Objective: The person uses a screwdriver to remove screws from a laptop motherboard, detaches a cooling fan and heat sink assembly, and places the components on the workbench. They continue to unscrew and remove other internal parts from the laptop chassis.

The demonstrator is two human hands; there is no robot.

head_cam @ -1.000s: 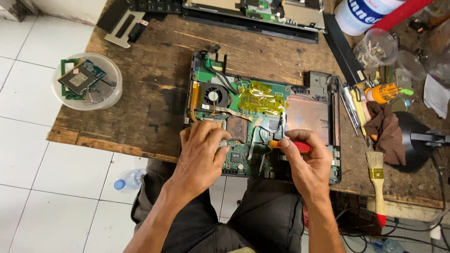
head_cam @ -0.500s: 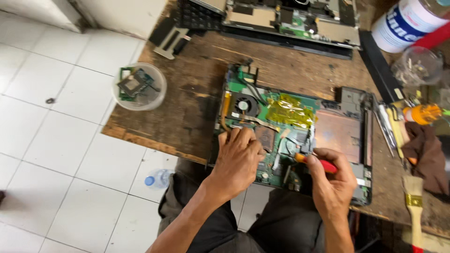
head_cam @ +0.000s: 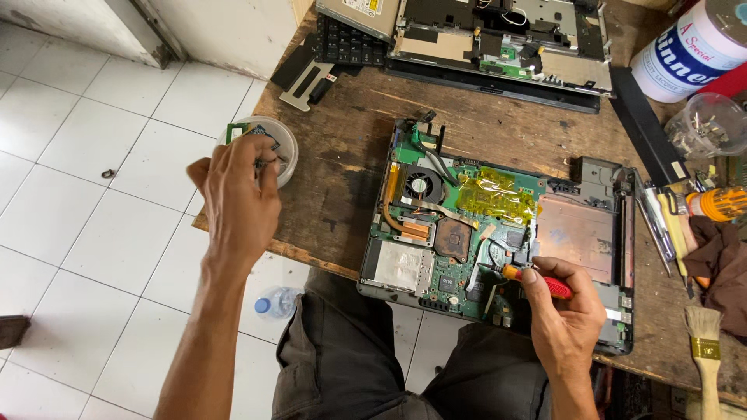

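Gripping red screwdriver (head_cam: 537, 281), white-labelled can (head_cam: 689, 50) beyond

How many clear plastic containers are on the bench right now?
2. One small round clear tub sits at the bench's left edge under the left hand. The other clear cup is at the far right. More may lie off-frame.
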